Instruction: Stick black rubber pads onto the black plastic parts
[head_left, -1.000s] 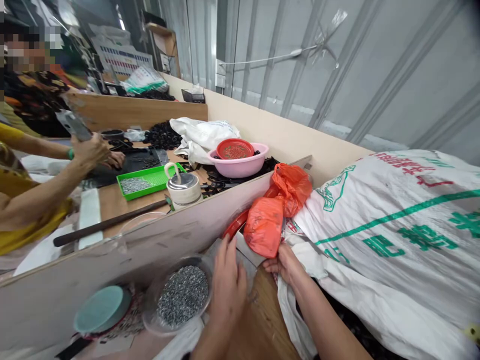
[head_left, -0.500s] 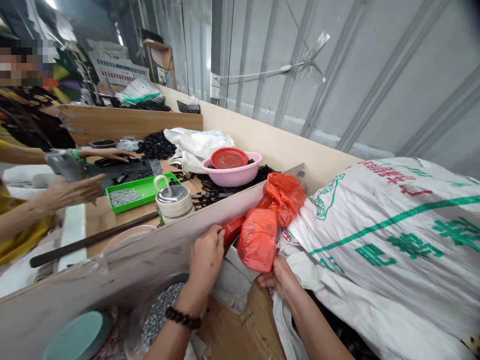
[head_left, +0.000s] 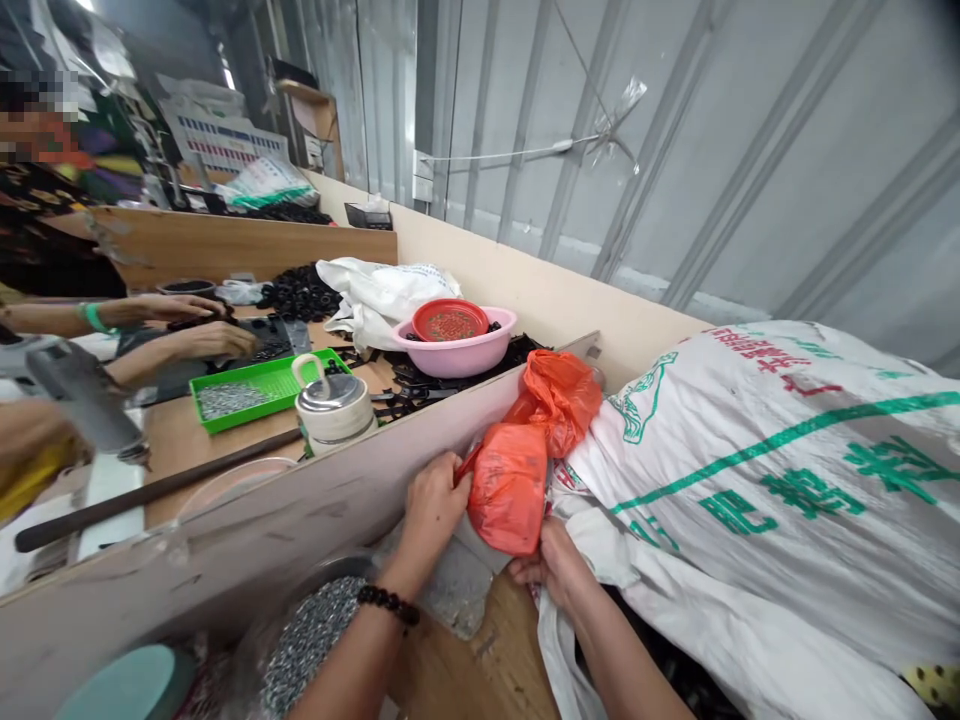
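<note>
My left hand (head_left: 436, 505), a dark bead bracelet on its wrist, is closed on the edge of a red dish (head_left: 469, 462). Most of that dish is hidden behind a bundle wrapped in a red plastic bag (head_left: 508, 490). At the bundle's lower right corner, the curled fingers of my right hand (head_left: 553, 562) pinch its edge; the fingertips are partly hidden. A second, crumpled red bag (head_left: 562, 400) lies just behind, against the low partition (head_left: 330, 500). Below my hands are a clear plastic bag (head_left: 454, 590) and the wooden tabletop (head_left: 465, 670).
A large white woven sack (head_left: 787, 420) fills the right side. At lower left stand a tub of small metal parts (head_left: 307, 640) and a teal lid (head_left: 124, 685). Beyond the partition are a pink basin (head_left: 457, 352), a cream pot (head_left: 335, 410), a green tray (head_left: 262, 385) and a co-worker's hands (head_left: 214, 340).
My left hand has drawn the red dish in behind the wrapped bundle, so less of it shows. My right hand stays at the bundle's corner. The co-worker's near hand has moved away from the power tool.
</note>
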